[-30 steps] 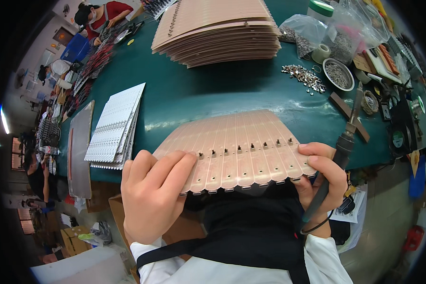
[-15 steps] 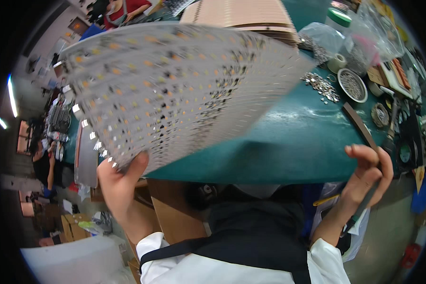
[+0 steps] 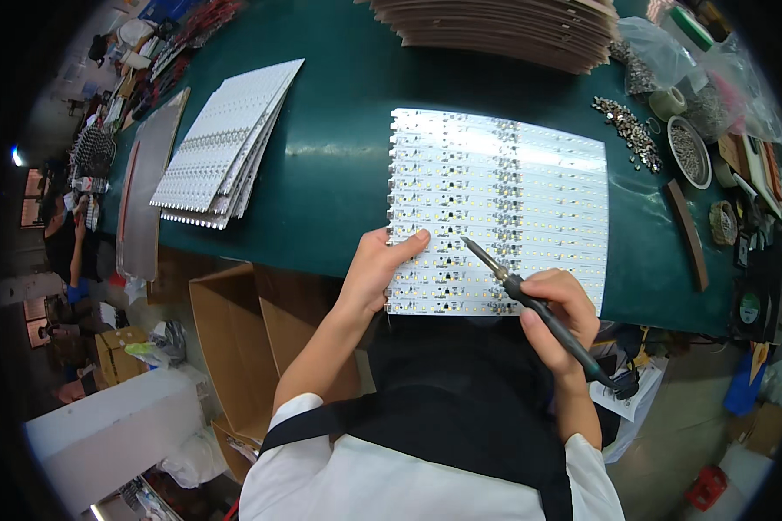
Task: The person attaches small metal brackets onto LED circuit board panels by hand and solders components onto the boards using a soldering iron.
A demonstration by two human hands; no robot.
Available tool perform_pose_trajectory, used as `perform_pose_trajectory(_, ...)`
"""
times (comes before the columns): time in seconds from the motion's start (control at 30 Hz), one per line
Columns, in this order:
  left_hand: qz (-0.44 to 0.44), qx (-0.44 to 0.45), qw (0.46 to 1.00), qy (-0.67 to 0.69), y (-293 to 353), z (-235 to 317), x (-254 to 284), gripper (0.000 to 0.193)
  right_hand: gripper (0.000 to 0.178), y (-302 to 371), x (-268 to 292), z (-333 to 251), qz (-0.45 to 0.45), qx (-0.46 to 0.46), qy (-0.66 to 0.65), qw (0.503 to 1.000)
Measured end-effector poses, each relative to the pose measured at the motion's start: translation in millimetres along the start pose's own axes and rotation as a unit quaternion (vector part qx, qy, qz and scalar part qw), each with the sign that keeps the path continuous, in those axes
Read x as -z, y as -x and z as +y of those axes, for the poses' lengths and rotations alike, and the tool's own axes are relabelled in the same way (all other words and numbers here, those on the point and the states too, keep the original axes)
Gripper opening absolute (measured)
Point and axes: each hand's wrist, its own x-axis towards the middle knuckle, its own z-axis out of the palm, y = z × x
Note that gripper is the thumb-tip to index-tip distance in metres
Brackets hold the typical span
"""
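My left hand (image 3: 375, 271) grips the left edge of a white LED circuit board panel (image 3: 552, 208), its thumb lying on the top face. Rows of small yellowish LEDs and dark components cover the panel, which lies nearly flat in front of me at the near table edge. Between the fingers and thumb of my right hand (image 3: 568, 306) is a dark-handled soldering iron (image 3: 573, 346). Its tip points up and left over the panel's middle, close to the surface; whether it touches I cannot tell.
A stack of similar white panels (image 3: 226, 139) lies on the green table (image 3: 334, 174) to the left. Brownish boards (image 3: 504, 30) are piled at the back. On the right are loose metal parts (image 3: 627, 130), a white bowl (image 3: 688, 152) and a brown bar (image 3: 686, 234). Cardboard boxes (image 3: 226, 347) stand below left.
The panel was held up, tilted and blurred, farther left; it now lies lower and flatter before me. My right hand has brought the soldering iron leftward from the right side over the panel.
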Motion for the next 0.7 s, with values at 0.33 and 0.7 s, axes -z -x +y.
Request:
perform_pose_trajectory(0.33, 0.006, 0.01, 1.0, 0.015, -2, -3, 2, 0.032, 0.024, -3, -13, 20, -0.019, -0.031, 0.005, 0.999)
perform_pose_trajectory(0.7, 0.018, 0.019, 1.0, 0.018, 0, -4, 0, 0.03, 0.023, 2, -13, 25, -0.003, -0.058, -0.004, 0.998)
